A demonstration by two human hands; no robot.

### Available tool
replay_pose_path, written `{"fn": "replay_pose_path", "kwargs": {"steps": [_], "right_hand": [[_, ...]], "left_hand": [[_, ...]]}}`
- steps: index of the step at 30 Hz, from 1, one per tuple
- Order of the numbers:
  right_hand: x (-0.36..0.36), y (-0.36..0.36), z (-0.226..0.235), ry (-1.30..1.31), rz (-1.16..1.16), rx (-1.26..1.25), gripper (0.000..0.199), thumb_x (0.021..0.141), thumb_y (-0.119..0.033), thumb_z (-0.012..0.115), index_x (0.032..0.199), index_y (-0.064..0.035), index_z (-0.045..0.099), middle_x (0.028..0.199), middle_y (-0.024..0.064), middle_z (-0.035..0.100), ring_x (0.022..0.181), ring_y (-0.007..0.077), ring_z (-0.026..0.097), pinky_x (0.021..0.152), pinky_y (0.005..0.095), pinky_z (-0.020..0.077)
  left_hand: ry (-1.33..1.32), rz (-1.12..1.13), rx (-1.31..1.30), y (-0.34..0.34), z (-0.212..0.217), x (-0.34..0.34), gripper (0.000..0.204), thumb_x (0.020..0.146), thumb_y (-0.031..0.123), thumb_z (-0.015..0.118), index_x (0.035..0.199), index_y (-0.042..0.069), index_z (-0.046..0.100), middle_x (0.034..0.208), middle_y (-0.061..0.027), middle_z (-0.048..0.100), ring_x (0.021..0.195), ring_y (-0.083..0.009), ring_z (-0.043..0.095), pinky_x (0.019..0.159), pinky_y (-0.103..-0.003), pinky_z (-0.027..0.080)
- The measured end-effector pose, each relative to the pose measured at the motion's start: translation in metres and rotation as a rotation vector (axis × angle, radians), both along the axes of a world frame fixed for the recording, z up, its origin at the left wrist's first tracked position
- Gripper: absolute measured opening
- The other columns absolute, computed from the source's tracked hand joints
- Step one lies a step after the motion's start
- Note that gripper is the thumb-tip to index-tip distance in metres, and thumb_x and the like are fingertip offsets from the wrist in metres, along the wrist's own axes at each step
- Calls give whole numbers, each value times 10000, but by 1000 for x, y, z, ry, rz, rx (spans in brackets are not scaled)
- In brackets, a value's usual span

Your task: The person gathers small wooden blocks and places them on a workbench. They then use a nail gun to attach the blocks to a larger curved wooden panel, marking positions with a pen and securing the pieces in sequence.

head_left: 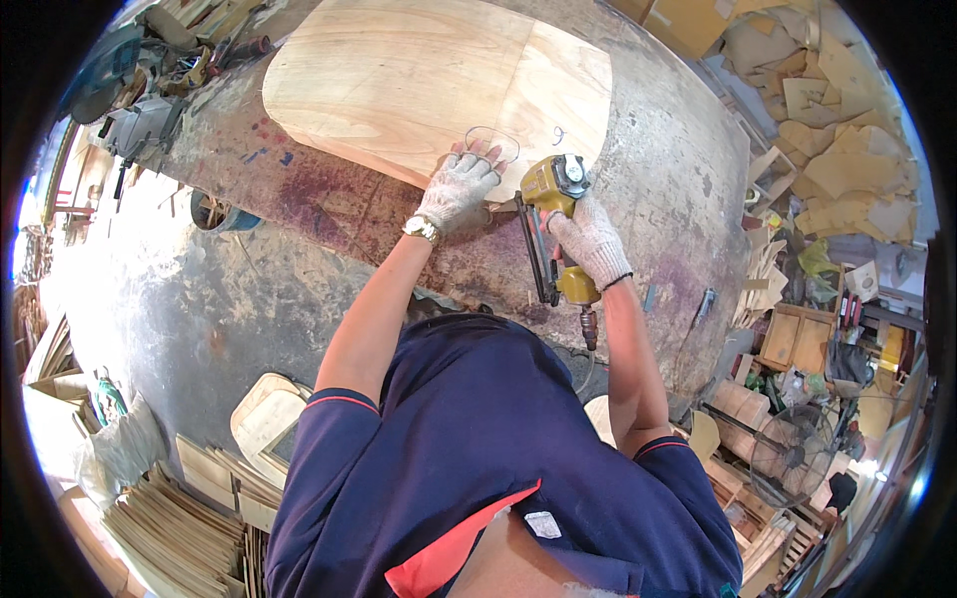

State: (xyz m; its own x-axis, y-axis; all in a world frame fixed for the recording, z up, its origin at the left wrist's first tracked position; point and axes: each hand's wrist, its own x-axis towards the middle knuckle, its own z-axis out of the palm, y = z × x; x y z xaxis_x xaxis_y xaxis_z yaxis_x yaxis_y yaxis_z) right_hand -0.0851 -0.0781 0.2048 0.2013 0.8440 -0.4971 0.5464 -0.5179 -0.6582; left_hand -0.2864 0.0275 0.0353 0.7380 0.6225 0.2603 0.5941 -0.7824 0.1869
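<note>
A pale wooden panel [399,85] with rounded corners lies on the worn workbench, with pencil marks near its close edge. My left hand [461,187], in a white knit glove with bare fingertips, rests open on that near edge, fingers spread over the top face. My gloved right hand [594,242] is wrapped round the handle of a yellow-and-black pneumatic nail gun [550,185]. The gun's head is beside the panel's near right corner; whether its tip touches the wood is hidden. An air hose [590,344] hangs from the handle's lower end.
The stained workbench [670,159] spreads round the panel, with a small metal tool [704,304] on its right part. Stacked wooden strips [174,528] stand at lower left. Plywood offcuts [847,140] are piled at far right, above a fan [795,453]. Power tools [140,125] sit at upper left.
</note>
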Motion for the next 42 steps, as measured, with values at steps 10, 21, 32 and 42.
{"fn": "replay_pose_path", "kwargs": {"steps": [10,21,32,42], "right_hand": [[7,-10,16,-32,-137,30,409,935,-213,678,1244,0,516,833,120,718,552,185,677,521,350,552],[61,-105,5,43,-341,80,388,935,-129,713,1272,-22,555,881,87,705,501,145,613,458,319,506],[23,-98,3,200,-248,28,515,937,-113,716,1385,-28,478,952,99,696,505,132,589,469,310,496],[-6,-66,16,162,-110,13,420,948,-158,701,1308,-16,538,932,75,710,528,123,609,503,304,520]], "left_hand": [[-83,-1,-43,-3,1,-5,695,815,91,689,1490,100,524,1617,-105,452,1510,-342,390,1257,-527,284],[239,-37,-141,-2,47,-121,825,736,66,694,1529,113,475,1672,-92,366,1554,-311,316,1280,-542,228],[-56,180,-129,-87,25,-24,678,813,421,799,1355,53,623,1609,-151,450,1547,-361,317,1267,-548,230],[-103,166,-86,-87,5,-27,573,812,249,747,1347,80,631,1579,-124,496,1516,-347,376,1256,-522,276]]}}
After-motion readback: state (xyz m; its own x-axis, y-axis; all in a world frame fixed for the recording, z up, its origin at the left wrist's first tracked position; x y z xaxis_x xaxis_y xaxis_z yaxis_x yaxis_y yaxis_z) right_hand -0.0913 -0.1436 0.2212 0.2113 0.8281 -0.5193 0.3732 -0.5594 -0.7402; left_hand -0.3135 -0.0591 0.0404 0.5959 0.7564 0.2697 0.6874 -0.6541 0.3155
